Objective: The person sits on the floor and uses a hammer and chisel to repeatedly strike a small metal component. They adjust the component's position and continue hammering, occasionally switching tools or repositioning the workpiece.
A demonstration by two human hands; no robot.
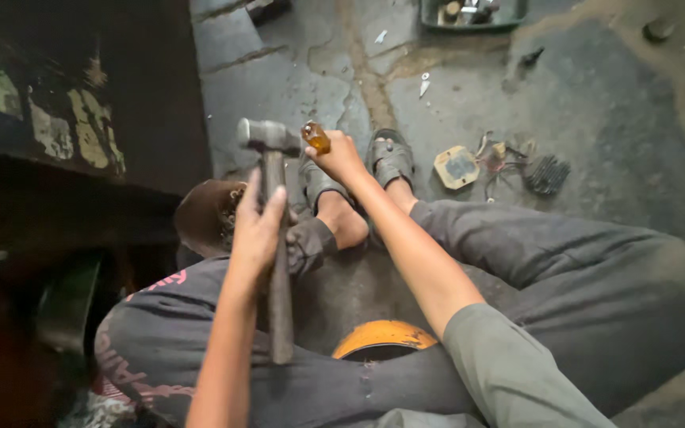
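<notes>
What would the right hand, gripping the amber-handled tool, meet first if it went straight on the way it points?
Probably bare concrete floor: the right hand with the amber-handled tool points away from the body, just right of the hammer head. Depth is unclear.

The left hand (pixel 257 226) is closed around the hammer (pixel 273 198) handle just below its head, forearm upright, while the right hand (pixel 338 154), arm stretched forward, pinches shut just right of that head.

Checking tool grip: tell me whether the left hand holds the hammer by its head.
No, the left hand grips the hammer on its handle, below the metal head.
</notes>
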